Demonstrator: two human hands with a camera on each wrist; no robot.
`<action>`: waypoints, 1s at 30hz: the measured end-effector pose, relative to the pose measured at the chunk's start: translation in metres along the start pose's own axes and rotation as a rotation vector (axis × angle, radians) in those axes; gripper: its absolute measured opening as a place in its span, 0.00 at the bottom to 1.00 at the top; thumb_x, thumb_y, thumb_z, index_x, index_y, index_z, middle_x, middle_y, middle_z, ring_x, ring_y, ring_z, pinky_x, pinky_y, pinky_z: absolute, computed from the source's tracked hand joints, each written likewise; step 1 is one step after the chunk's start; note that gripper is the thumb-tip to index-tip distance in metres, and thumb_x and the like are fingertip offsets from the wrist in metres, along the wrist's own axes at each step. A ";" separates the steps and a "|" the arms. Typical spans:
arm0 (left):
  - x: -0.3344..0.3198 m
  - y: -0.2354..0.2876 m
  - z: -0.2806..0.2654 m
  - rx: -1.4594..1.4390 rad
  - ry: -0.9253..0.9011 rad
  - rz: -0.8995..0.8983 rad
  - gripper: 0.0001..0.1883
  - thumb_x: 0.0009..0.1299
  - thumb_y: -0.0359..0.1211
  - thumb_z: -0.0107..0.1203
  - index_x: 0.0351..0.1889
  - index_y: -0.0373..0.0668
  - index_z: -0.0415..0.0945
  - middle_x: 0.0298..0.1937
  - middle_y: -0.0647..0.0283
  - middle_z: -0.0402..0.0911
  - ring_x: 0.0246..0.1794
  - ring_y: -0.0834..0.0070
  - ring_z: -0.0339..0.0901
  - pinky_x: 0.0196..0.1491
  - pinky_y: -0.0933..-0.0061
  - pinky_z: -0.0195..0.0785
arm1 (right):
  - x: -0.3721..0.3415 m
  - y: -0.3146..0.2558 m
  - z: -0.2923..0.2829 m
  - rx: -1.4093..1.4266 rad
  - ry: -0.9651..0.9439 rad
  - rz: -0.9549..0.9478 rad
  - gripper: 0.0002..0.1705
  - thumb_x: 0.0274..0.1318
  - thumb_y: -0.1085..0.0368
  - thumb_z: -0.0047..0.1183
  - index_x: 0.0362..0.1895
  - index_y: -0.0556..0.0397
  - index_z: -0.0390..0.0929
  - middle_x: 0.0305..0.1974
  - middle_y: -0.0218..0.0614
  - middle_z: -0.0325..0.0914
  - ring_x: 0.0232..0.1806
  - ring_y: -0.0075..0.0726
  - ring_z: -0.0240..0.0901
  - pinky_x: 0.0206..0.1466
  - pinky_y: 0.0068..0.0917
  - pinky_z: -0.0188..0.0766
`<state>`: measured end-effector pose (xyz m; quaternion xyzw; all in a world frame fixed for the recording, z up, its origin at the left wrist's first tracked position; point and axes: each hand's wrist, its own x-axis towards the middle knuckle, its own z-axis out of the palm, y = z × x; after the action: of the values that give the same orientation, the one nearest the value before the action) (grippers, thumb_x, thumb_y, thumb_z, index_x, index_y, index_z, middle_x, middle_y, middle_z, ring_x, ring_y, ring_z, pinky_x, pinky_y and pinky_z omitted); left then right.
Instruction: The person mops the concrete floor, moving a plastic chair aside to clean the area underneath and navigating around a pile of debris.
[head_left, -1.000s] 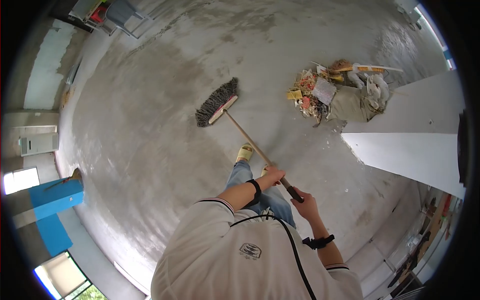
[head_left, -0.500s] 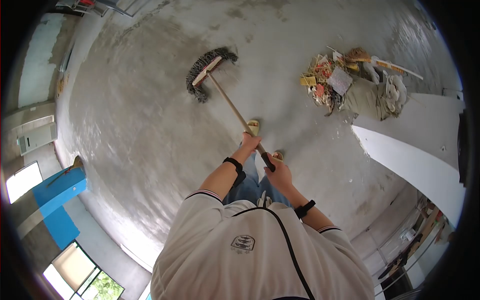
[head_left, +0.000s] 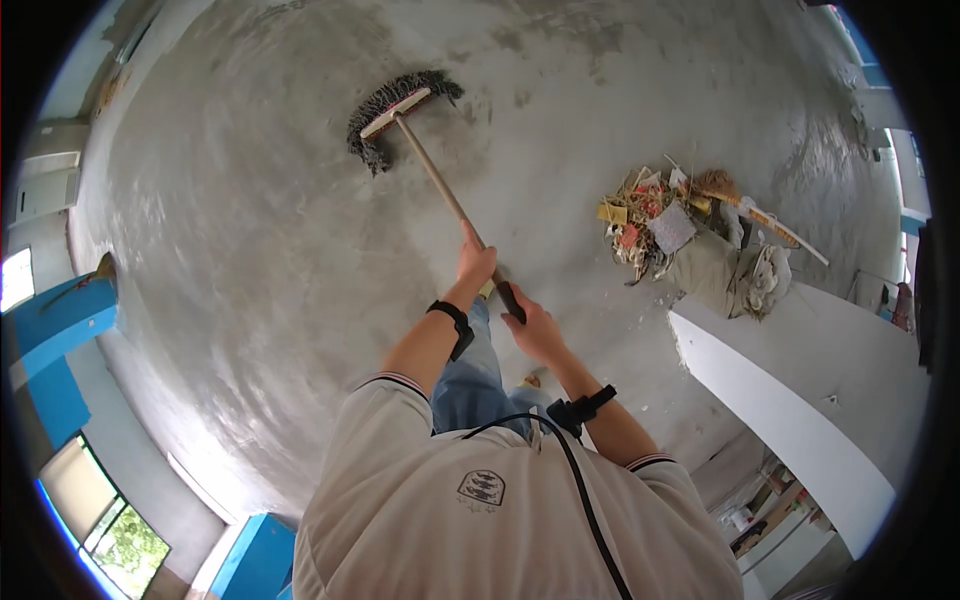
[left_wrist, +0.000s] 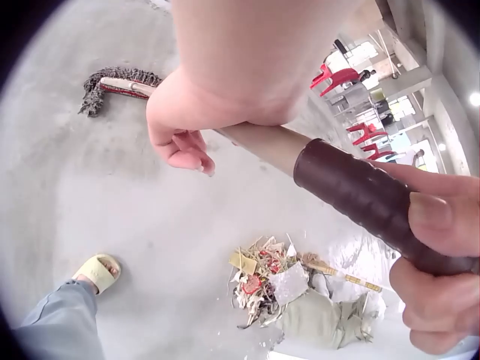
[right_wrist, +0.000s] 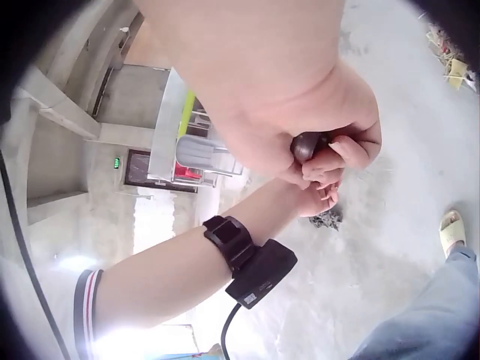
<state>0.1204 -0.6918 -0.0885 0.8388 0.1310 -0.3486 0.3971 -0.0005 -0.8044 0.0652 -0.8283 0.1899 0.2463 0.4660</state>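
A dust mop with dark grey strings [head_left: 374, 106] lies on the concrete floor ahead, its pale crossbar showing on top. From it the wooden handle [head_left: 432, 172] slants back toward me. My left hand [head_left: 477, 262] grips the wood partway along, just ahead of the dark end grip. At that brown ribbed grip [left_wrist: 360, 191], my right hand [head_left: 537, 332] holds the handle's near end. The right wrist view shows the rounded butt [right_wrist: 306, 147] poking out of the curled right fingers.
To the right lies a heap of litter [head_left: 645, 225] with a sack [head_left: 705, 270] and a broom beside it. A white partition [head_left: 775, 375] stands behind the heap. Blue-painted columns [head_left: 65, 320] and a window line the left. Red chairs [left_wrist: 341, 77] show in the left wrist view.
The mop has been pushed forward and slightly left, and its strings now curl around the crossbar ends. Both hands moved forward with the handle, keeping hold, and the feet have stepped.
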 end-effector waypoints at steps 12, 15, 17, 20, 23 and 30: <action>-0.119 0.003 0.098 0.076 -0.085 -0.203 0.48 0.61 0.35 0.42 0.73 0.46 0.19 0.66 0.35 0.57 0.60 0.45 0.68 0.58 0.55 0.64 | -0.119 0.117 -0.016 0.115 -0.005 -0.122 0.32 0.56 0.61 0.49 0.66 0.46 0.59 0.38 0.56 0.77 0.40 0.61 0.75 0.42 0.45 0.69; -0.174 -0.005 0.174 0.050 -0.030 -0.187 0.49 0.60 0.35 0.44 0.72 0.45 0.20 0.66 0.34 0.57 0.61 0.45 0.66 0.59 0.53 0.64 | -0.176 0.195 -0.037 0.136 0.023 -0.183 0.32 0.55 0.61 0.50 0.66 0.48 0.62 0.33 0.52 0.77 0.33 0.50 0.77 0.37 0.36 0.69; -0.210 -0.026 0.238 0.059 0.002 -0.169 0.50 0.60 0.34 0.46 0.72 0.44 0.20 0.63 0.35 0.61 0.59 0.44 0.68 0.59 0.53 0.64 | -0.223 0.253 -0.053 0.158 0.029 -0.190 0.32 0.55 0.61 0.51 0.65 0.48 0.63 0.30 0.49 0.76 0.30 0.45 0.76 0.35 0.34 0.69; -0.301 -0.051 0.336 -0.028 -0.136 -0.112 0.54 0.59 0.37 0.49 0.69 0.40 0.14 0.50 0.38 0.75 0.48 0.39 0.75 0.58 0.56 0.66 | -0.317 0.335 -0.086 0.054 -0.086 -0.032 0.32 0.52 0.60 0.53 0.64 0.41 0.65 0.39 0.55 0.77 0.44 0.58 0.76 0.46 0.39 0.71; -0.346 -0.110 0.444 1.027 -0.634 0.550 0.16 0.60 0.35 0.47 0.33 0.32 0.82 0.24 0.42 0.79 0.42 0.43 0.77 0.44 0.06 0.24 | -0.421 0.405 -0.097 0.060 -0.090 0.087 0.34 0.49 0.58 0.55 0.64 0.35 0.65 0.43 0.55 0.77 0.49 0.56 0.75 0.50 0.39 0.71; -0.512 -0.051 0.480 0.894 -0.944 0.050 0.28 0.68 0.45 0.39 0.56 0.32 0.71 0.50 0.45 0.77 0.30 0.53 0.81 0.34 0.54 0.75 | -0.573 0.489 -0.109 0.103 0.080 0.210 0.31 0.48 0.59 0.56 0.61 0.31 0.71 0.41 0.50 0.79 0.46 0.54 0.76 0.48 0.40 0.72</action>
<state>-0.5054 -0.9932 0.0231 0.6827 -0.2350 -0.6912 0.0327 -0.7034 -1.0917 0.1166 -0.7878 0.3066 0.2507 0.4717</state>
